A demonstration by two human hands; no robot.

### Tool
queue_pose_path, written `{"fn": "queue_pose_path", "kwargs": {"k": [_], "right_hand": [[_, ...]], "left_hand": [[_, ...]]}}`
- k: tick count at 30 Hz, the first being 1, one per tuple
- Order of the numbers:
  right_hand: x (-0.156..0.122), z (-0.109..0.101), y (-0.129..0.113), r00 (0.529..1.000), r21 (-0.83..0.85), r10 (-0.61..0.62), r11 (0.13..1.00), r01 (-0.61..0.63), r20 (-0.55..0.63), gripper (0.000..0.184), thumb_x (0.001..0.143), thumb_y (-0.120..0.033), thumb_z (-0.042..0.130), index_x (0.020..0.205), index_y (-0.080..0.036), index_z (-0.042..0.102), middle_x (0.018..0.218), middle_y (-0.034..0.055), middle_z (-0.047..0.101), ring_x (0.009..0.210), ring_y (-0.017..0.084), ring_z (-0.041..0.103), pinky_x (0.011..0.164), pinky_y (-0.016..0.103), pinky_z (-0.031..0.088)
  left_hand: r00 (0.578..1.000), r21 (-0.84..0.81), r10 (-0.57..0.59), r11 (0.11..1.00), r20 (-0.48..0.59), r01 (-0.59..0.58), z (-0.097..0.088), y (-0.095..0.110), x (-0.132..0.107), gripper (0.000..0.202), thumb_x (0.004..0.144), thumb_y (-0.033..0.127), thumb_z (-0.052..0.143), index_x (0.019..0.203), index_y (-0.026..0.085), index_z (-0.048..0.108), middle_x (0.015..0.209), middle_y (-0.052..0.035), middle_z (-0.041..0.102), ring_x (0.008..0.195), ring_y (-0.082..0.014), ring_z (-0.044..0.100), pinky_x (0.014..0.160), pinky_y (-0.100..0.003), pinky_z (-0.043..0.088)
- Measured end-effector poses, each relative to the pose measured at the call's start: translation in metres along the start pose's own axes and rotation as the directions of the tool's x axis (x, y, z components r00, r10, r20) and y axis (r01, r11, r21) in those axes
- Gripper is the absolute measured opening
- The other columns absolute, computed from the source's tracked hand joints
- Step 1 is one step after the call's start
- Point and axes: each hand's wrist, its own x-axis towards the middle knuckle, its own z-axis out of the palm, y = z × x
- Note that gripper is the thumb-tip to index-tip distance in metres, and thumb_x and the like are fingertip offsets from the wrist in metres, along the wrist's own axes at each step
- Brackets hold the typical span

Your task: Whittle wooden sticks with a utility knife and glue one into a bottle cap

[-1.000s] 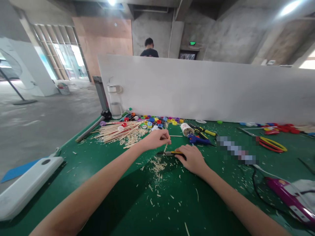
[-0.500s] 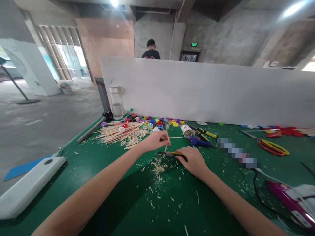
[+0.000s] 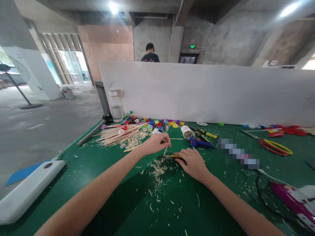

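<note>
My left hand (image 3: 156, 143) is pinched shut on a thin wooden stick (image 3: 165, 151) that stands slanted with its lower end on the green table (image 3: 103, 170). My right hand (image 3: 193, 162) is closed on a yellow and black utility knife (image 3: 170, 157) lying low on the table, its blade end against the foot of the stick. A heap of pale wood shavings (image 3: 157, 170) lies just in front of the knife.
A bundle of wooden sticks (image 3: 118, 132) and several coloured bottle caps (image 3: 157, 124) lie at the back left, by a white partition (image 3: 209, 91). A paper cup (image 3: 187, 131), blue glue gun (image 3: 198, 142), scissors (image 3: 278, 147), a purple tool (image 3: 292, 200) and a white device (image 3: 27, 190) surround the hands. A person stands behind the partition.
The camera has tilted a little, so the scene sits slightly lower. Both hands stay on the stick and the knife with barely any shift.
</note>
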Motion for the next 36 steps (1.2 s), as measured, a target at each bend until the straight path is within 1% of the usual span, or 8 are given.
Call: {"fn": "queue_pose_path", "kwargs": {"k": [5,7,12,16,23,28,31,36], "right_hand": [[-0.004,-0.001,0.0,0.994,0.079,0.029,0.997,-0.021,-0.102,0.025,0.096,-0.031,0.048,0.114,-0.021,0.061,0.097,0.0058,0.069,0.087,0.02,0.055,0.073,0.034,0.035],[-0.004,-0.001,0.0,0.995,0.074,0.029,0.997,-0.022,-0.099,0.023,0.096,-0.031,0.049,0.112,-0.021,0.061,0.097,0.006,0.069,0.088,0.021,0.056,0.074,0.035,0.036],[-0.003,-0.001,-0.002,0.994,0.062,0.04,0.997,-0.034,-0.098,0.015,0.095,-0.028,0.05,0.101,-0.02,0.061,0.094,0.0059,0.068,0.086,0.021,0.057,0.072,0.035,0.036],[-0.001,0.001,0.0,0.992,0.072,0.059,0.996,-0.051,-0.114,0.014,0.094,-0.029,0.051,0.096,-0.02,0.061,0.09,0.0064,0.068,0.083,0.021,0.057,0.07,0.034,0.036],[0.005,-0.002,0.003,0.997,0.102,0.062,0.993,-0.058,-0.043,0.012,0.092,-0.03,0.054,0.092,-0.021,0.062,0.086,0.0049,0.068,0.08,0.02,0.057,0.066,0.032,0.036],[0.009,-0.005,0.004,0.998,0.115,0.058,0.992,-0.06,0.017,0.008,0.089,-0.029,0.057,0.09,-0.022,0.062,0.085,0.0025,0.068,0.08,0.018,0.057,0.066,0.03,0.035],[0.01,-0.005,0.004,0.998,0.108,0.051,0.993,-0.054,0.026,0.008,0.089,-0.029,0.057,0.089,-0.022,0.062,0.086,0.003,0.069,0.081,0.018,0.058,0.067,0.031,0.035],[0.01,-0.003,0.003,0.999,0.092,0.046,0.995,-0.048,0.023,0.006,0.088,-0.028,0.058,0.089,-0.023,0.061,0.086,0.0014,0.069,0.08,0.018,0.057,0.066,0.03,0.033]], "left_hand": [[0.996,0.081,-0.038,0.996,-0.078,0.044,-0.006,-0.01,0.002,0.019,0.086,0.039,0.054,0.081,0.021,0.049,0.086,-0.0025,0.07,0.083,-0.015,0.065,0.071,-0.026,0.048],[0.995,0.12,-0.04,0.991,-0.096,0.052,-0.007,-0.012,0.003,0.022,0.083,0.041,0.057,0.08,0.021,0.05,0.085,-0.0021,0.068,0.078,-0.0151,0.062,0.068,-0.026,0.046],[0.996,0.171,-0.024,0.984,-0.086,0.039,-0.008,-0.011,0.003,0.022,0.084,0.043,0.056,0.081,0.021,0.054,0.078,-0.0003,0.064,0.072,-0.0141,0.057,0.063,-0.025,0.042],[0.999,0.183,-0.009,0.983,-0.049,0.018,-0.01,-0.007,0.002,0.024,0.084,0.045,0.055,0.079,0.021,0.056,0.078,-0.0006,0.065,0.072,-0.0139,0.058,0.064,-0.024,0.042],[0.998,0.194,-0.001,0.981,-0.064,0.013,-0.01,-0.005,0.002,0.021,0.085,0.04,0.056,0.079,0.021,0.06,0.074,0.0002,0.064,0.069,-0.0131,0.057,0.063,-0.024,0.04],[0.999,0.193,0.023,0.981,-0.023,-0.019,-0.008,0.001,0.0,0.021,0.084,0.041,0.056,0.078,0.021,0.061,0.075,-0.0001,0.064,0.069,-0.0127,0.056,0.062,-0.024,0.039],[0.999,0.204,0.04,0.978,-0.008,-0.038,-0.007,0.006,-0.002,0.021,0.084,0.04,0.055,0.077,0.021,0.061,0.075,-0.0006,0.064,0.07,-0.0129,0.056,0.063,-0.024,0.039],[0.998,0.217,0.05,0.975,-0.023,-0.044,-0.006,0.007,-0.001,0.02,0.084,0.038,0.056,0.075,0.02,0.06,0.074,0.0,0.063,0.068,-0.0124,0.055,0.063,-0.024,0.039]]}}
